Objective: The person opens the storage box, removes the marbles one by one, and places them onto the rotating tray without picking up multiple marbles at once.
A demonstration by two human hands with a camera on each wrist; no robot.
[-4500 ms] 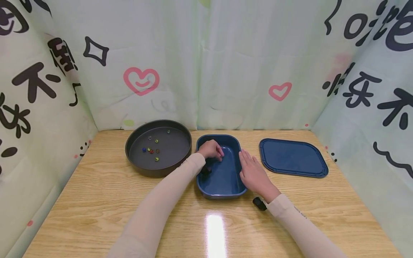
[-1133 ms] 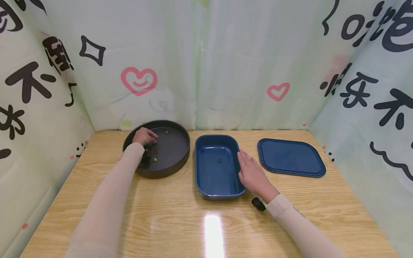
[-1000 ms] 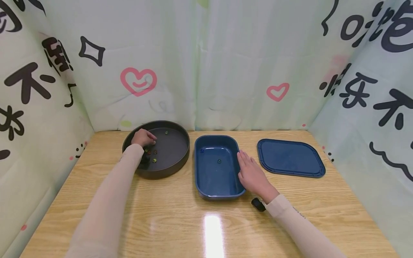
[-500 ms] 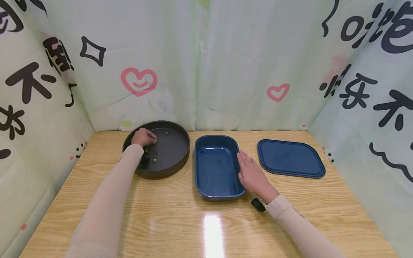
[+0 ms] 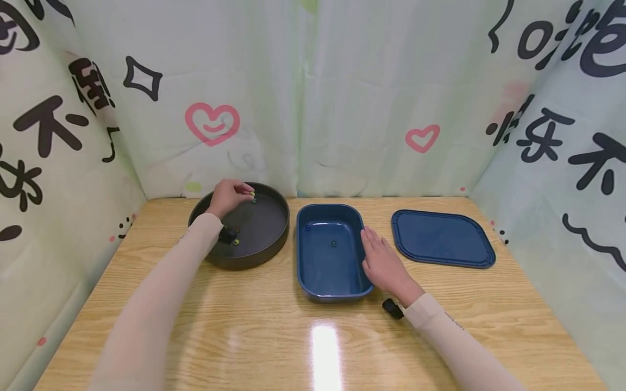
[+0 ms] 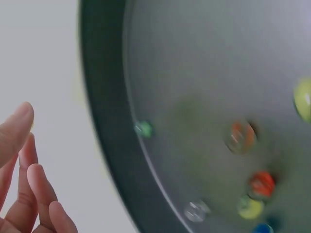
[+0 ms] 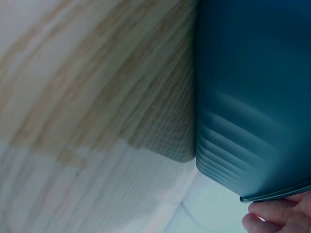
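Note:
My left hand (image 5: 230,197) pinches a yellow marble (image 5: 252,194) between thumb and fingertips over the far side of the round dark pan (image 5: 266,228). In the left wrist view several marbles lie on the pan floor, among them a green marble (image 6: 144,128), a red marble (image 6: 262,184) and a clear marble (image 6: 196,211). My right hand (image 5: 386,264) rests with straight fingers along the right rim of the blue rectangular container (image 5: 327,271). Inside that container are a blue marble (image 5: 307,228) and a greenish marble (image 5: 334,244).
A flat blue lid (image 5: 442,239) lies on the wooden table (image 5: 274,331) to the right of the container. Printed curtains (image 5: 352,108) stand behind and at both sides of the table. A black wrist camera (image 5: 393,308) sits under my right wrist.
From inside the blue container, my left hand has moved left to the pan, picked up a yellow marble and risen toward the far rim. My right hand has stayed at the container.

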